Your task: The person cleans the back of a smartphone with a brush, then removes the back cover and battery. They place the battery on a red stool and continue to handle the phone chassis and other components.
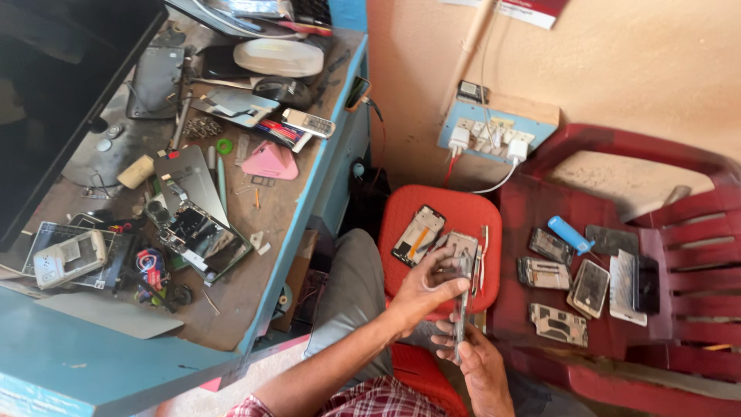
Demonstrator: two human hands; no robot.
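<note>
My left hand (423,292) and my right hand (480,363) both grip a thin phone frame (462,309), seen edge-on and held upright over my lap. The left hand's fingers curl over its upper end, and the right hand holds its lower end from below. Just beyond the hands stands a red stool (463,208) bearing a phone screen panel (417,235) with an orange strip, and a grey phone back part (461,244).
A red plastic chair (679,232) on the right holds several phone parts and a blue tube-shaped tool (570,234). The blue-edged workbench (301,232) on the left carries an opened phone (202,235), tools, a pink object (270,162) and a dark monitor (54,85). A wall socket board (494,135) has chargers plugged in.
</note>
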